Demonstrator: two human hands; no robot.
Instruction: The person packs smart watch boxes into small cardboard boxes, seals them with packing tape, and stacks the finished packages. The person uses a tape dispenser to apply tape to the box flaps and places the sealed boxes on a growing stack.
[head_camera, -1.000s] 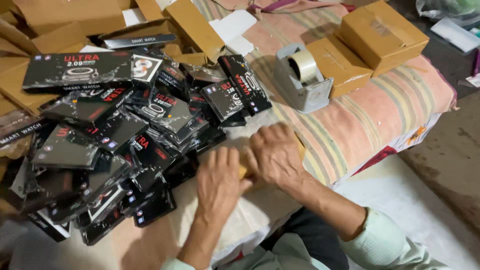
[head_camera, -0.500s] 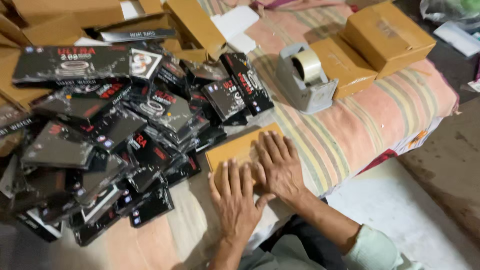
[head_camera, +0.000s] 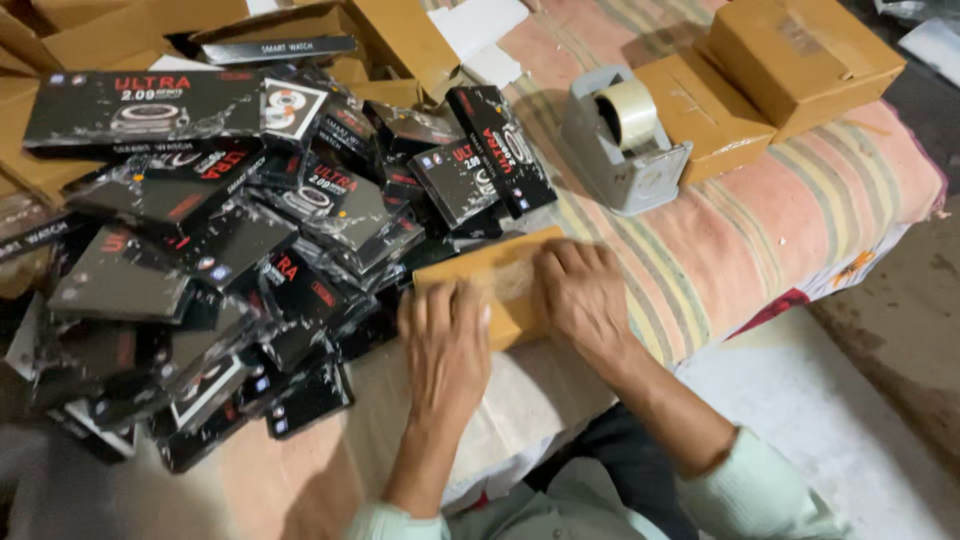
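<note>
Cardboard box (head_camera: 497, 283), flat and tan, lies under both your palms at the near edge of the pile of black shrink-wrapped boxes (head_camera: 230, 260). Its long axis runs from your left hand (head_camera: 445, 345) up and away toward the grey tape dispenser (head_camera: 625, 140), which stands beyond it on the striped cloth (head_camera: 790, 215). Your left hand presses flat and open on the box's near-left end. Your right hand (head_camera: 583, 297) lies open too, fingers spread over its right half, and is the nearer one to the dispenser. Neither hand grips anything. Two closed tan cartons (head_camera: 770, 75) sit beyond the dispenser.
</note>
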